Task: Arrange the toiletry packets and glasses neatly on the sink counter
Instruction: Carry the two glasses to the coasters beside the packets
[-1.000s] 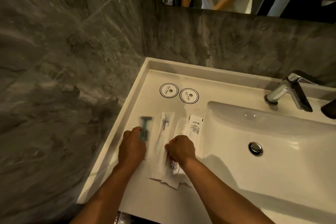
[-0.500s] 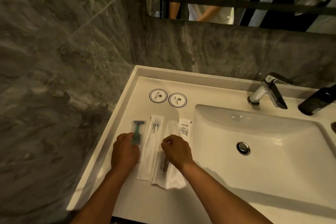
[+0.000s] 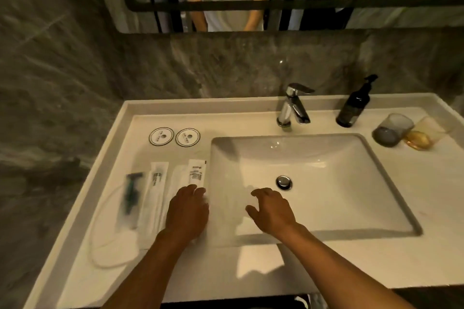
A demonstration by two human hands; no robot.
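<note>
Resting flat on the rightmost packet (image 3: 197, 174), the left hand (image 3: 187, 211) has its fingers together and pressing down, probably to square that packet against its neighbours. The razor packet (image 3: 131, 195) and toothbrush packet (image 3: 155, 188) lie side by side to its left on the counter (image 3: 263, 266), parallel, suggesting a tidy row. The right hand (image 3: 272, 209) hovers over the near basin (image 3: 351, 183), fingers spread and holding nothing. Two glasses, grey (image 3: 391, 129) and amber (image 3: 424, 134), lie tipped at the far right, touching, well apart from the two round coasters (image 3: 174, 136) at far left, likely their intended spot.
</note>
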